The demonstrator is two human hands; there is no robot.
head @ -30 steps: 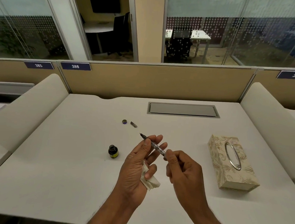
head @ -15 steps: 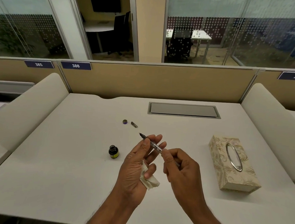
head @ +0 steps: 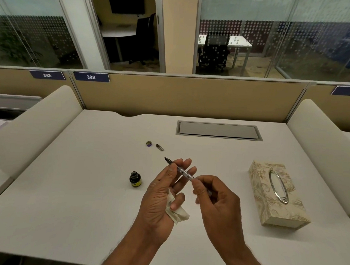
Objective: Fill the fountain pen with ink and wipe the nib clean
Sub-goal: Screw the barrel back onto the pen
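1. The ink bottle (head: 135,179) stands open and upright on the desk (head: 67,187), to the left of both hands and clear of them. Its cap (head: 149,143) lies further back, with a small dark pen part (head: 160,147) just beside it.

2. The left hand (head: 159,195) does two jobs: thumb and upper fingers pinch the fountain pen (head: 181,171) near its front section, while the lower fingers hold a crumpled tissue (head: 175,213) against the palm.

3. The pen's long axis runs diagonally, with the nib (head: 165,159) pointing up-left and away from the person, past the left fingertips. The clear barrel slopes down-right into the other hand. The nib is bare, well above the tissue and touching nothing.

4. The right hand (head: 213,196) is closed on the rear end of the pen, fingertips pinched as if working the filler; that end is hidden.

5. Judgement: the left hand is nearer the nib, yet the tissue sits below in the same hand. Wiping would likely need the tissue brought up along the pen's axis.

6. A tissue box (head: 275,194) lies at the right, well apart.
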